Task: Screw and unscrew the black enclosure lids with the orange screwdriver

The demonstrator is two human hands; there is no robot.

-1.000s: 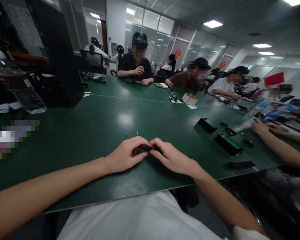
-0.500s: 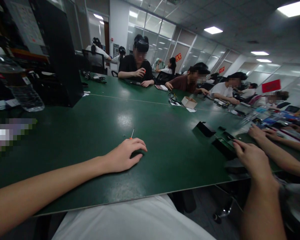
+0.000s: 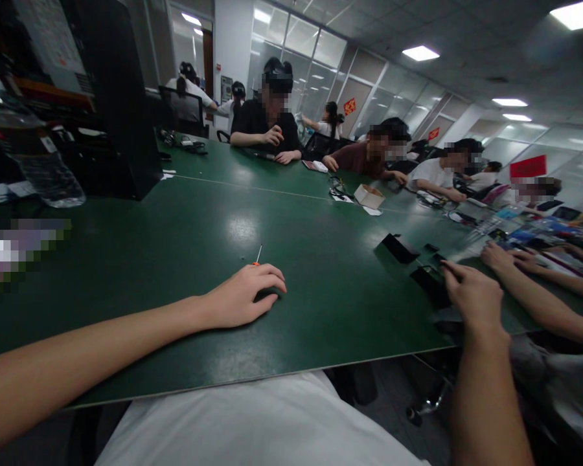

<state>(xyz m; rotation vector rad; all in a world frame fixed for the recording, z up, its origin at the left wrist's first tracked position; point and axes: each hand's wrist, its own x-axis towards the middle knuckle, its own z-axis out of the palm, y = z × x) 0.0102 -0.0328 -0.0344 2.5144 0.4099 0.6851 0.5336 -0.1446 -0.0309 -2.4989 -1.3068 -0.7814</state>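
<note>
My left hand [image 3: 250, 294] rests on the green table [image 3: 320, 310], fingers apart and slightly curled. Just behind its knuckles, a screwdriver [image 3: 259, 254] shows its thin metal shaft and a bit of orange; the rest is hidden by the hand. At the right, my right hand [image 3: 473, 294] is closed in a pinch on a small dark piece [image 3: 445, 263], too dim to name. Left of that hand lie a dark open box-like part [image 3: 430, 285] and a black bent panel [image 3: 399, 248].
A black computer case [image 3: 121, 103] and a clear plastic bottle [image 3: 48, 162] stand at the left. A small cardboard box [image 3: 369, 195] and cables [image 3: 339, 188] lie farther back. Another person's forearms [image 3: 539, 291] rest close by my right arm; several people sit across the table.
My right hand has moved left, closer to the dark box-like part, still pinching. My left hand stays in place beside the screwdriver. The view has shifted slightly.
</note>
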